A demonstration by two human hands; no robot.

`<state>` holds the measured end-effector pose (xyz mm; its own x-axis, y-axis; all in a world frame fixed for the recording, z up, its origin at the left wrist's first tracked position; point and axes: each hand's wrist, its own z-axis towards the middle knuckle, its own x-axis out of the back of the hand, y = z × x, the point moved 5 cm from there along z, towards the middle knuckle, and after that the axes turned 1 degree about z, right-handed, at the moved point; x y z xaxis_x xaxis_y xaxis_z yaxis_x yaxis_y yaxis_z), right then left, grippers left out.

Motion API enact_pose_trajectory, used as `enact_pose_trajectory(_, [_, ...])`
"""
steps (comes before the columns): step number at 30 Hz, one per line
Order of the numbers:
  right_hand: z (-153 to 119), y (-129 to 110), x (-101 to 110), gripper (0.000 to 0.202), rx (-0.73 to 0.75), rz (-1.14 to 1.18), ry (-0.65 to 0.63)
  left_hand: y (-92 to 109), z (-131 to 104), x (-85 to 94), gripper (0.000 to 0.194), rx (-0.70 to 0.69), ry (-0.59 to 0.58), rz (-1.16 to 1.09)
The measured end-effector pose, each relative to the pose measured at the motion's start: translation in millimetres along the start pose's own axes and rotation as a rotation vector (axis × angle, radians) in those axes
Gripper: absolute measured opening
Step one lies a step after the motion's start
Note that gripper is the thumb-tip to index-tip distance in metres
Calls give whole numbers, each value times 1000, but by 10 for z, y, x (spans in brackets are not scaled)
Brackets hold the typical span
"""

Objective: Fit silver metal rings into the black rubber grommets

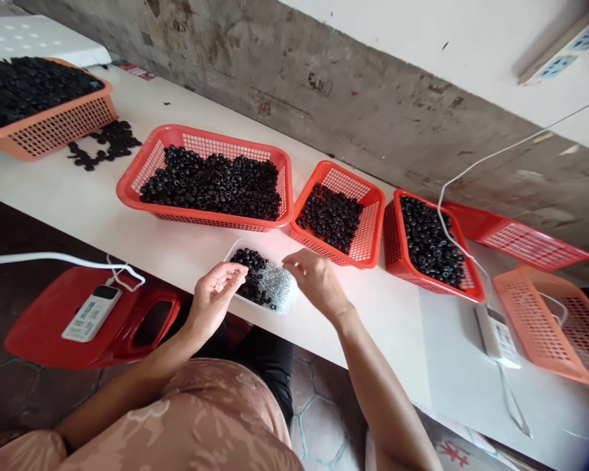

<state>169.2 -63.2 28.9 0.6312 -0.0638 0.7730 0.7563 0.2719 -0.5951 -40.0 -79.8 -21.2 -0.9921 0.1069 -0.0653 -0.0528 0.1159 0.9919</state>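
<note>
A translucent white plastic tub (234,247) sits near the table's front edge, holding small black ring-shaped pieces (255,267) on its left and shiny silvery beads (277,282) on its right. Over the tub's left side, my left hand (213,291) is closed, thumb and forefinger pinched together by the black pieces; what is between the tips is too small to make out. My right hand (315,278) hovers at the tub's right edge, thumb and forefinger also pinched. Anything in that pinch is hidden or too tiny to name.
Behind the tub stand a wide red basket (127,186) and a smaller red basket (373,229), both with black pieces. Another red basket (395,255) is farther right, beside an orange basket (525,314) and white power strip (503,340). A red stool (44,327) is lower left.
</note>
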Motion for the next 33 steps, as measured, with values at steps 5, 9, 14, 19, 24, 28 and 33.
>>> enact_pose_trajectory(5, [-141, -137, -549, 21, 21, -67, -460, -41, 21, 14, 27, -21, -46, 76])
enact_pose_trajectory(9, [-124, -184, -659, 16, 45, -196, -558, -23, 31, 10, 25, -37, -86, 125])
enact_pose_trajectory(14, [-152, -240, -731, 15, 121, -334, -587, -13, 33, 12, 25, -43, -122, 228])
enact_pose_trajectory(19, [-110, -168, -616, 15, -31, -126, -442, 23, 22, 1, 26, -103, -141, 316])
enact_pose_trajectory(24, [-112, -101, -477, 28, -294, 668, -351, 159, -8, -129, 29, -265, -145, 304])
enact_pose_trajectory(28, [-169, -169, -492, 39, -426, 953, -414, 185, -11, -187, 25, -288, -120, 208])
enact_pose_trajectory(33, [-123, -106, -348, 19, -242, 409, -260, 86, 27, -128, 25, -187, -131, 164])
